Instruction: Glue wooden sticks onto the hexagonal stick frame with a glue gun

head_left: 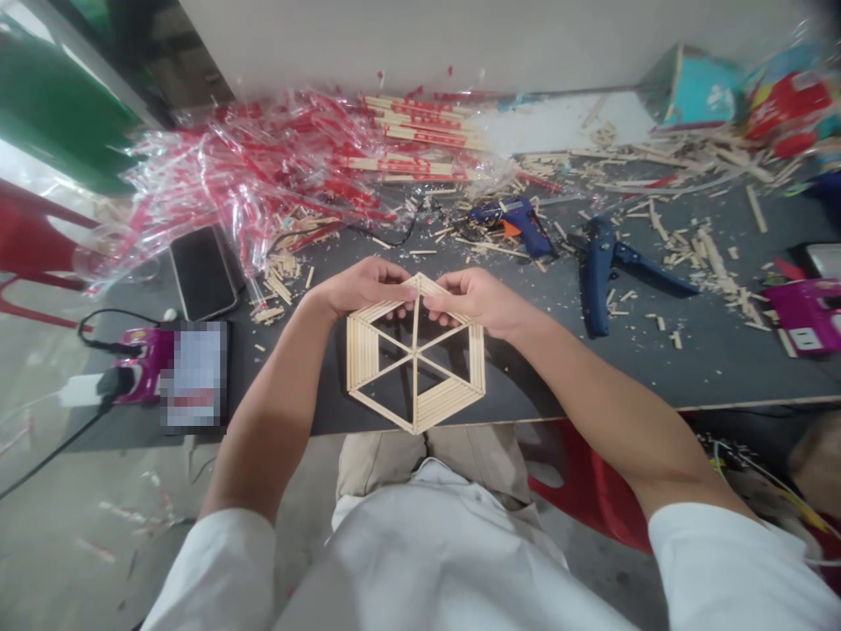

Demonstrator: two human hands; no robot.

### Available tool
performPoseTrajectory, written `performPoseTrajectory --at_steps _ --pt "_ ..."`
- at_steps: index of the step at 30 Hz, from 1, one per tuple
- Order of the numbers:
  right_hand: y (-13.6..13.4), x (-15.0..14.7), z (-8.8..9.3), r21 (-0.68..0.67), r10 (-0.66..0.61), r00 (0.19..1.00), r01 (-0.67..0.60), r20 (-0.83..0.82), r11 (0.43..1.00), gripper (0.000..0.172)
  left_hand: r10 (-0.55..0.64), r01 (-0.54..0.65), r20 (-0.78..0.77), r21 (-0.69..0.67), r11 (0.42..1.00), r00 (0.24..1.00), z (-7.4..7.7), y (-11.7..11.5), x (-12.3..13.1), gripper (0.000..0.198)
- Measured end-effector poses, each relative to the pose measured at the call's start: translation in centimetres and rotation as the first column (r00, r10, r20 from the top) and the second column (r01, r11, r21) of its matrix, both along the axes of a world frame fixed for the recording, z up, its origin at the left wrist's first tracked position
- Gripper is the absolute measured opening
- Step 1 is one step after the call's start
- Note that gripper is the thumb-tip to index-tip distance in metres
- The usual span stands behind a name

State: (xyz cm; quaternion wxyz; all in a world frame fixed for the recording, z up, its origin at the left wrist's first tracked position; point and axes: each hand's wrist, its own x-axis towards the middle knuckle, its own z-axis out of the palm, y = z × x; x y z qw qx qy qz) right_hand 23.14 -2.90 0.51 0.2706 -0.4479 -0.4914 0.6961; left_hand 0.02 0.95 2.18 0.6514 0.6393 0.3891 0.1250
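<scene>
A hexagonal frame of pale wooden sticks [447, 399] hangs over the table's front edge, with spokes crossing at its centre. Rows of sticks thicken several of its sides, while the lower left side looks thin. My left hand [374, 285] pinches the frame just left of its far corner, thumb on top. On the other side of that corner, my right hand [478, 300] grips it between thumb and fingers. Beyond my hands lies a blue glue gun [526, 226], and to its right a dark blue hand cutter [599, 276] rests with its handles spread.
Red-printed plastic wrappers [263, 158] heap at the back left beside wrapped chopsticks [427, 123]. Stick offcuts [710, 254] litter the grey table [526, 368]. A black phone [205, 272], another screen [195, 377] and a purple power strip [141, 364] are at left.
</scene>
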Motion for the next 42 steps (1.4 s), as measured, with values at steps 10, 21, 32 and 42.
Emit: performPoseTrajectory --at_steps 10,21,32,42 --pt "-0.28 -0.21 0.33 -0.015 0.004 1.000 -0.005 -0.007 1.000 0.045 -0.031 0.031 -0.005 0.079 0.996 1.000 0.01 -0.06 0.48 0.034" --pt "-0.21 -0.10 0.03 -0.011 0.048 0.999 -0.048 -0.006 0.999 0.040 -0.109 0.107 0.018 0.085 0.991 0.994 -0.30 0.29 0.21 0.037" --pt "-0.32 -0.10 0.27 -0.041 0.042 0.999 -0.043 -0.018 0.998 0.040 -0.111 0.111 -0.011 0.079 0.991 0.994 -0.06 0.29 0.16 0.034" --pt "-0.31 -0.16 0.27 -0.034 0.043 0.999 -0.044 -0.034 0.998 0.045 -0.139 0.137 0.044 0.059 0.989 0.989 -0.36 0.47 0.21 0.036"
